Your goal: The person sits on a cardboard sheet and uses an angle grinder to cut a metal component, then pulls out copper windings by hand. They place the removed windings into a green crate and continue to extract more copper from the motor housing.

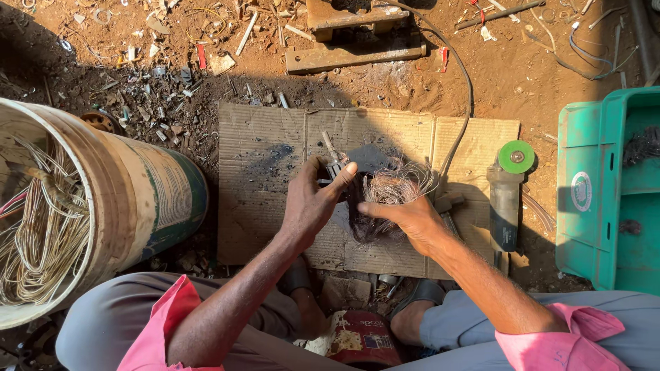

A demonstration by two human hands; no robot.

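Observation:
My left hand (pixel 311 200) grips a small dark motor rotor with a metal shaft (pixel 333 159) sticking up and away from me. My right hand (pixel 411 218) pinches a tangled bundle of thin copper wire (pixel 389 189) that hangs from the rotor, with a dark loop of it drooping between both hands. Both hands hover over a flattened sheet of cardboard (pixel 261 178) on the dirt ground.
An angle grinder (pixel 507 192) with a green disc lies on the cardboard at right, its cable running away. A large bucket of coiled wire (pixel 75 206) stands at left. A green plastic crate (pixel 605 185) sits at right. Metal scrap and rusty beams (pixel 354 56) litter the far ground.

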